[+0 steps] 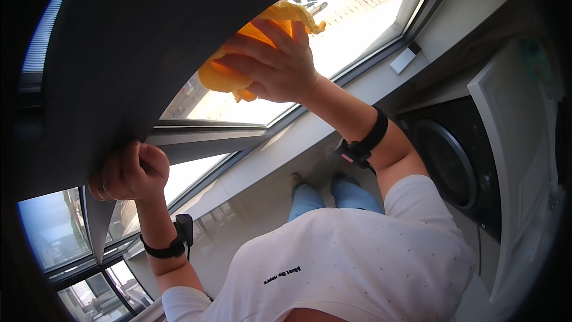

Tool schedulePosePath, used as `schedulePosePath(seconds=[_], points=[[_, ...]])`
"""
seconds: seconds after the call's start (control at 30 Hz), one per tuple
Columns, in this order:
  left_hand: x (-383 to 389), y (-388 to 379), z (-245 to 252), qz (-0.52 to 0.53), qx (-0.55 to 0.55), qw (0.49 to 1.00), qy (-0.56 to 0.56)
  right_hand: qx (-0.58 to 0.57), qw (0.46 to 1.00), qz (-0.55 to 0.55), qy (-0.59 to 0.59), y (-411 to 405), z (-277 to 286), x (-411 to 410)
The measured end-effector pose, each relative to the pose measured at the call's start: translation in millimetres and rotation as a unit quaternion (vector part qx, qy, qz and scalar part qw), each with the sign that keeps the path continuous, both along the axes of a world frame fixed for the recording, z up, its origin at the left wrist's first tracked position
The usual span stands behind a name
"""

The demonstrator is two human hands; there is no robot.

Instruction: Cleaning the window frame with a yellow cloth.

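My right hand [281, 65] presses a yellow-orange cloth [225, 76] against the window pane [357, 22], with its fingers spread over the bunched fabric. The cloth's far side is hidden behind a large dark surface [111, 53] that fills the upper left; what that surface is, I cannot tell. My left hand [132, 174] is curled at the lower edge of this dark surface, near a grey window mullion [205, 143]. Whether its fingers grip anything is not clear.
A pale sill [308, 125] runs under the window and bears a small white box [405, 58] with a dark end. To the right, a dark front-loading washing machine [447, 161] stands beside a white door panel [514, 165]. My legs [333, 199] are below, on grey flooring.
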State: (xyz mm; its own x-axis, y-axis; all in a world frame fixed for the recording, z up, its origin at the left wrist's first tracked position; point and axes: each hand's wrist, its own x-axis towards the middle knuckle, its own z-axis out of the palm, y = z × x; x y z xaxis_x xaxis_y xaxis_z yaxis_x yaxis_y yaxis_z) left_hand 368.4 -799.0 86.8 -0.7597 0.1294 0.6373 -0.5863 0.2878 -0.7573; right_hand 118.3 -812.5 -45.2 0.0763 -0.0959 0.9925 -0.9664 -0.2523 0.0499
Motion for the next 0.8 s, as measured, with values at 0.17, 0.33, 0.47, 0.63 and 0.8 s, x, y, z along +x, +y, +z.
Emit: schedulePosePath(seconds=[0.17, 0.33, 0.47, 0.63, 0.8], points=[[2, 3, 2, 0.005, 0.009, 1.0, -0.01, 0.093, 0.995, 0.032, 0.009, 11, -48, 6], [-6, 1, 2, 0.003, -0.01, 1.0, -0.011, 0.231, 0.966, 0.087, 0.076, 30, -172, -4], [-3, 1, 2, 0.008, 0.0, 1.0, -0.02, 0.368, 0.922, 0.056, 0.105, 42, -251, -5], [-1, 2, 1, 0.013, 0.004, 1.0, -0.019, 0.391, 0.916, 0.032, 0.083, 54, -274, -8], [-1, 1, -2, 0.004, 0.018, 1.0, -0.009, 0.392, 0.915, 0.001, 0.097, 61, -270, -11]])
